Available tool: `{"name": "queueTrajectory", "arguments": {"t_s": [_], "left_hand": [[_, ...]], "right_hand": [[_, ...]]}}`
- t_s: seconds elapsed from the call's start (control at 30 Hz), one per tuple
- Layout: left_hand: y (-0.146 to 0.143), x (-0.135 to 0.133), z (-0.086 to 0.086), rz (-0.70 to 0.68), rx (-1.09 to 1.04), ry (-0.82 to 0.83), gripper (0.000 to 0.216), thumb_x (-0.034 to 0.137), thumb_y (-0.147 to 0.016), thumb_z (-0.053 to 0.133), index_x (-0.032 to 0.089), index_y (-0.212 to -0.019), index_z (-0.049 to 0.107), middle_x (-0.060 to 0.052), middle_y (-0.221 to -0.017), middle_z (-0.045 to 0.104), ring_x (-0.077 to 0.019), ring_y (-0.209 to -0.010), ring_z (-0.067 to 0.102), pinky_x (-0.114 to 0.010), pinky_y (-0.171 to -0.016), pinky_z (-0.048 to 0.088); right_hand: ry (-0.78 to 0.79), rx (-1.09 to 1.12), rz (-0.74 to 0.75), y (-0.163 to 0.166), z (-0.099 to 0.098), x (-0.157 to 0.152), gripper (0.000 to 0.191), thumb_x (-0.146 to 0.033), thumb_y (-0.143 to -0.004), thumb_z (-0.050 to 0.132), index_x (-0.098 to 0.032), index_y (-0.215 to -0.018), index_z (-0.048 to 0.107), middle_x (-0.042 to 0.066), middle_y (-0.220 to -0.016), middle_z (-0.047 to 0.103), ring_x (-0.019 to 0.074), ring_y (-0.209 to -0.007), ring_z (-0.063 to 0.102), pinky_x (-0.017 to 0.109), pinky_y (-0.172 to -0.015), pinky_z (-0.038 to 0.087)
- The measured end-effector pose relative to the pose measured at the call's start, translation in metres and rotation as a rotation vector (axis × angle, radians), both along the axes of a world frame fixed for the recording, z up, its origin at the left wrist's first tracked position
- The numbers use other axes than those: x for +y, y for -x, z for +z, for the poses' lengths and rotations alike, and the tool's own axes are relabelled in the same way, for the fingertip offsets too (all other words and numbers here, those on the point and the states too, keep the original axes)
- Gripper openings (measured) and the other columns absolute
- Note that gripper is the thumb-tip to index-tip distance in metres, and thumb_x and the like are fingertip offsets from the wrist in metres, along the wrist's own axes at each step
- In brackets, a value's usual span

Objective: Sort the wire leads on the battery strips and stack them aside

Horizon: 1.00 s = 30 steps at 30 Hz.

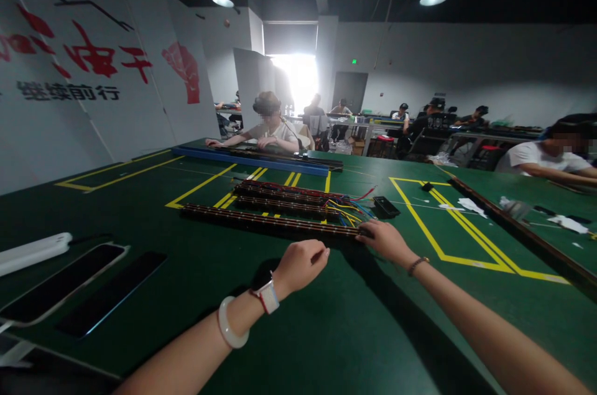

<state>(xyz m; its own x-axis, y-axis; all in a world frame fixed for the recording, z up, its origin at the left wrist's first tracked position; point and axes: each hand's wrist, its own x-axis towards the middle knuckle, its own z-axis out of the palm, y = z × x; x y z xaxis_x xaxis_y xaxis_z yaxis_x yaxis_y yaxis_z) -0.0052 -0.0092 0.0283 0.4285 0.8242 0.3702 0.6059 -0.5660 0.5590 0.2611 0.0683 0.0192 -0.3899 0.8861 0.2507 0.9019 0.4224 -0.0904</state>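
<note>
My right hand has its fingers closed on the right end of a long dark strip, which lies across the table with copper-coloured lines and small light dots along it. In front of that strip, my left hand is raised with its fingers curled together; what they hold, if anything, is hidden. Just behind lie several similar shorter-looking strips, side by side. From their right ends spreads a bunch of red, blue, yellow and green wires. A small black tray sits beyond my right hand.
The green table carries yellow tape outlines. Two dark phone-like slabs, one in a pale frame, and a white device lie left. A co-worker sits behind a blue rail. Another dark strip lies right.
</note>
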Motion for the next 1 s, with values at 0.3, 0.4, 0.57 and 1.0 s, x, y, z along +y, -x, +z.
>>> {"name": "queueTrajectory", "arguments": {"t_s": [0.3,0.4,0.57,1.0], "left_hand": [[0.051,0.074,-0.029,0.108,0.267,-0.152,0.05,0.047,-0.089,0.046,0.02,-0.13,0.044,-0.011,-0.14,0.042,-0.0263,-0.129,0.039,-0.043,-0.108,0.03],[0.064,0.105,-0.041,0.085,0.383,-0.227,0.065,0.055,-0.087,0.046,0.018,-0.139,0.034,-0.013,-0.151,0.027,-0.028,-0.139,0.024,-0.044,-0.113,0.02],[0.076,0.141,-0.051,0.066,0.488,-0.276,0.081,0.068,-0.081,0.043,0.016,-0.142,0.03,-0.015,-0.151,0.027,-0.0287,-0.14,0.021,-0.045,-0.115,0.013],[0.077,0.175,-0.055,0.09,0.52,-0.158,0.1,0.078,-0.069,0.048,0.009,-0.14,0.033,-0.018,-0.145,0.038,-0.0306,-0.138,0.027,-0.044,-0.115,0.008]], "right_hand": [[0.071,-0.036,-0.051,-0.08,-0.011,-0.002,0.034,-0.047,-0.087,0.052,-0.023,-0.105,0.068,0.008,-0.095,0.067,0.0226,-0.086,0.061,0.032,-0.075,0.043],[0.071,-0.047,-0.039,-0.08,-0.007,0.005,0.036,-0.048,-0.084,0.056,-0.022,-0.106,0.068,0.01,-0.099,0.066,0.0246,-0.092,0.059,0.034,-0.081,0.044],[-0.02,0.089,0.068,-0.04,0.023,0.039,0.047,-0.054,-0.085,0.053,-0.02,-0.116,0.063,0.012,-0.112,0.062,0.0248,-0.102,0.057,0.036,-0.089,0.043],[0.142,0.08,0.067,0.056,-0.016,0.165,0.066,-0.062,-0.078,0.057,-0.017,-0.126,0.056,0.015,-0.13,0.051,0.0274,-0.119,0.047,0.035,-0.098,0.037]]}}
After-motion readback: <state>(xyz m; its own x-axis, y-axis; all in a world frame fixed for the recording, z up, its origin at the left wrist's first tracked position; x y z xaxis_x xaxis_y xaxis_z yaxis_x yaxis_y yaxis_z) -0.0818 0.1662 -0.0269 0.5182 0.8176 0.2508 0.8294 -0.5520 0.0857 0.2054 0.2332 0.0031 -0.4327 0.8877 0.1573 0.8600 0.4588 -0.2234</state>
